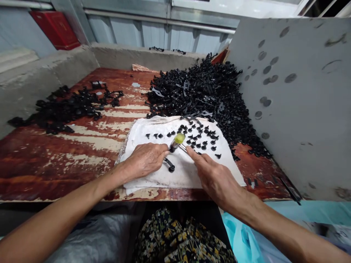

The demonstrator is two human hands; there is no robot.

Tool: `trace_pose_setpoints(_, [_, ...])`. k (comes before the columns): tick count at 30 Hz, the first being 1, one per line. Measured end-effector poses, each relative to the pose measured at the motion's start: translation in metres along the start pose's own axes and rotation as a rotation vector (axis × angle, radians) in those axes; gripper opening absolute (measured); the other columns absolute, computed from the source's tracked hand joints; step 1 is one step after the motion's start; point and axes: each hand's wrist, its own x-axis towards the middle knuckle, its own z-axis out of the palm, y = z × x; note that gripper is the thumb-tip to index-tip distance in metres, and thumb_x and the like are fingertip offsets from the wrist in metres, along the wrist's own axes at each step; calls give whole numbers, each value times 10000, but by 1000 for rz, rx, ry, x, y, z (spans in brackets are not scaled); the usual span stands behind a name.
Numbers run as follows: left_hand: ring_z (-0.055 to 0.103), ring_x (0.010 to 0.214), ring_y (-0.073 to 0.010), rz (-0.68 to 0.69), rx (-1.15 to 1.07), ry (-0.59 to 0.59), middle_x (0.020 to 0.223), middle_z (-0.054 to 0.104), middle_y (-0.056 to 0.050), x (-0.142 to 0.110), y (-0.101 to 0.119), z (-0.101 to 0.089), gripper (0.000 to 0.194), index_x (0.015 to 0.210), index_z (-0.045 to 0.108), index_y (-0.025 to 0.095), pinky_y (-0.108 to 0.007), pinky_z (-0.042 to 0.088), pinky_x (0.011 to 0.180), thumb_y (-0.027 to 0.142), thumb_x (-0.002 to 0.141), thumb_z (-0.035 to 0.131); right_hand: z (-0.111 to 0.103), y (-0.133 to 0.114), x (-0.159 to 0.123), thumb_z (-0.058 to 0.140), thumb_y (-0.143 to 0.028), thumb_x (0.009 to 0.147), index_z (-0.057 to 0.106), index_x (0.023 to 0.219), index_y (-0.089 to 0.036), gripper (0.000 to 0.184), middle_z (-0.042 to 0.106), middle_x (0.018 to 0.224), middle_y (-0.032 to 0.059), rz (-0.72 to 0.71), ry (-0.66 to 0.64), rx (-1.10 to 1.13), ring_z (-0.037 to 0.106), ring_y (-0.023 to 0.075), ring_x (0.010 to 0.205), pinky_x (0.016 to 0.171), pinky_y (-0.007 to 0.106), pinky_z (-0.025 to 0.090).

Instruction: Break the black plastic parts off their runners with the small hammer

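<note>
My left hand rests on a white cloth, fingers curled over a small black plastic part that pokes out beneath them. Beside it, my right hand grips a thin tool with a yellow-green knob, index finger stretched along it; the knob end points toward my left hand. Several small black round pieces lie scattered on the cloth just beyond both hands.
A big heap of black plastic parts fills the back right of the worn red wooden table. A smaller heap lies at the left. A grey board walls the right side; concrete ledges stand behind and left.
</note>
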Motion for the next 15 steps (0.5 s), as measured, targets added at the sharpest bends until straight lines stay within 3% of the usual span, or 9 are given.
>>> trace_pose_setpoints(4, [630,720,-229,-21,26,-22,768,671,-68,-2,6,3,307,854,574,217,-304,344,618,330,943,303,0,1,1,393,-63,891,377,1501,-232,634,673,907,78,35,81,102,612,169,664,643,302,561])
trace_pose_setpoints(7, [624,722,-221,-5,19,-4,782,671,-69,-6,8,4,304,861,572,215,-301,339,615,328,944,303,-4,-1,4,424,-117,889,553,1372,-211,509,699,920,91,78,35,215,641,174,700,664,310,568])
trace_pose_setpoints(9, [604,686,-208,-16,4,31,755,654,-55,-9,0,-6,302,885,574,217,-295,339,605,339,944,304,-8,-4,2,456,-215,919,611,1290,-204,402,694,884,80,200,44,395,633,168,688,629,295,561])
trace_pose_setpoints(12, [579,651,-208,-214,0,191,712,621,-29,-13,-34,-43,279,996,571,227,-291,357,594,357,929,334,-9,-7,-7,484,-452,947,557,1315,-237,433,557,663,-23,527,100,800,443,100,441,376,202,413])
trace_pose_setpoints(15, [598,873,-282,-522,141,565,866,640,-81,-13,-79,-93,314,1047,577,224,-330,408,670,435,902,395,1,-7,-18,619,-601,828,513,1315,-245,612,489,611,-67,727,192,1097,355,78,404,319,178,346])
